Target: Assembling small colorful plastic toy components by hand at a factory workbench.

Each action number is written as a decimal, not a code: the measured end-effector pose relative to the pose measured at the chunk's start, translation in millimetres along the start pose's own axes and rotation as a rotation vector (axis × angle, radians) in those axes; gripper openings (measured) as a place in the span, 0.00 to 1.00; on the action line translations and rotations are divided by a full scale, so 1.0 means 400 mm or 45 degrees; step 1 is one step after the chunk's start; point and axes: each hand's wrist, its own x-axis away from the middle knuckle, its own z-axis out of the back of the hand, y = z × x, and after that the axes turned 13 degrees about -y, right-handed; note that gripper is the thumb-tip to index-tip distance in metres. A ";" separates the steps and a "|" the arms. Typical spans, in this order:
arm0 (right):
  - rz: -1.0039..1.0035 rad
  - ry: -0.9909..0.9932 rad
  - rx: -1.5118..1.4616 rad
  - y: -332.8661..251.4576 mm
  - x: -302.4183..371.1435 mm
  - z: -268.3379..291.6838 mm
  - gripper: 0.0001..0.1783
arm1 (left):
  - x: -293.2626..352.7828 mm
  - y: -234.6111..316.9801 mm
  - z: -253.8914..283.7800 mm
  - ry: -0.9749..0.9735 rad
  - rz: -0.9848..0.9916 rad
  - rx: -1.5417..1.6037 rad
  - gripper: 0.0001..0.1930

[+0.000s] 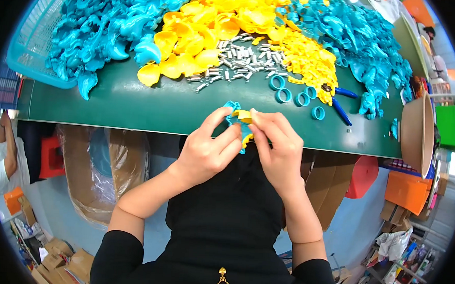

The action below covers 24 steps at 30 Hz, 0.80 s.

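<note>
Close to the front edge of the green table (178,108), my left hand (206,150) is closed on a small blue plastic part (233,106). My right hand (278,144) pinches a small curved yellow plastic piece (244,115) against it. More yellow shows on the blue part's lower end, between my hands; my fingers hide the rest. Beyond my hands lie several blue rings (283,95), scattered short silver metal pins (242,60) and a heap of small yellow pieces (313,69). Blue-handled pliers (341,111) rest to the right of the rings.
Large yellow shell-like pieces (191,42) pile up at the back. Blue shaped parts heap at left (99,27) and right (371,52). A blue basket (23,62) stands far left, a tan tub (417,134) at the right end. A plastic-lined cardboard box (76,180) sits below the table.
</note>
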 end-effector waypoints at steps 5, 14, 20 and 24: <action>0.078 0.050 -0.255 0.043 0.008 0.001 0.13 | -0.002 -0.008 0.012 -0.065 -0.067 0.023 0.10; 0.277 -0.448 -0.252 -0.022 0.091 0.173 0.16 | 0.033 0.057 -0.036 -0.816 0.750 3.365 0.37; -0.240 0.328 1.021 0.284 0.085 0.419 0.19 | -0.005 0.079 -0.052 -0.464 0.751 3.568 0.30; -0.023 0.352 0.989 0.408 0.071 0.466 0.17 | -0.037 0.107 -0.063 -0.344 0.501 3.699 0.26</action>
